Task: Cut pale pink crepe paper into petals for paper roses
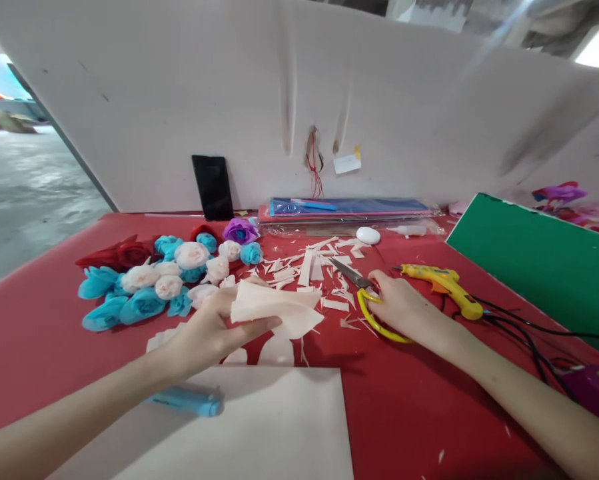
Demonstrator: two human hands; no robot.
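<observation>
My left hand point(224, 330) pinches a folded piece of cream paper point(274, 307) between thumb and fingers, above the red table point(399, 413). To the right, my right hand point(392, 300) is closed on the yellow handle of a pair of scissors point(362, 287), whose dark blades point up and left toward the scraps. Cream paper scraps point(306, 267) lie scattered behind the two hands. Cut cream pieces point(278, 351) rest under the held paper. Nearer to me is a large cream sheet point(259, 427) with a blue marker point(192, 401) on it.
Paper flowers point(144, 303) in blue, white, red and purple cluster at the left. A black phone point(213, 188) leans on the wall. Wrapped sheets point(349, 208) lie along the back. A yellow glue gun point(442, 283) with cables and a green board point(539, 267) are at the right.
</observation>
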